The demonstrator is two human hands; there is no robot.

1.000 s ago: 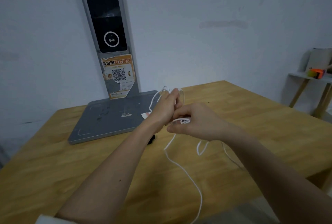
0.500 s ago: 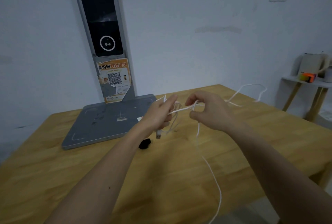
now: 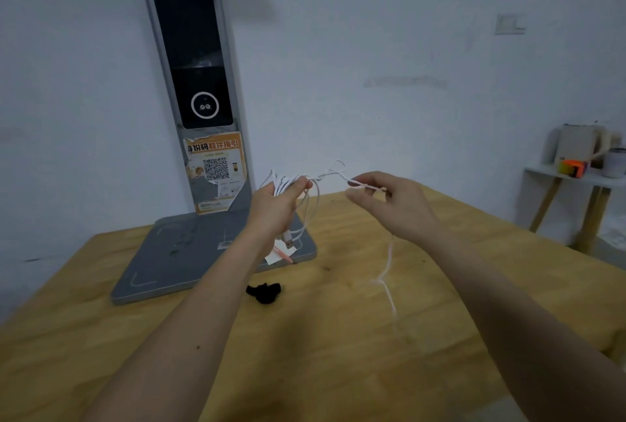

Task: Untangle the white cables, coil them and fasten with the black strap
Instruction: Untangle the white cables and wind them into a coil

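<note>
Both forearms reach in from the near edge of the wooden tabletop and are raised above it. A loose, motion-blurred length of the white cables hangs below the right hand down toward the tabletop's middle. The black strap lies crumpled on the tabletop near the middle, just beside the near right corner of a grey scale base and apart from both hands.

The left hand grips a bundle of several cable loops in its curled fingers; more loops droop below the fist, and a USB plug dangles under the wrist, above the grey base. A single strand runs from this bundle across the gap to the right hand, with a small kink rising at its midpoint. The right hand pinches that strand between thumb and forefinger, the remaining fingers loosely extended. The two hands are held near each other, not touching.

The grey base sits toward the far left corner of the tabletop and carries an upright column with a dark panel and an orange QR-code sticker. Beyond the far right edge, a small side table against the white wall holds a few objects.
</note>
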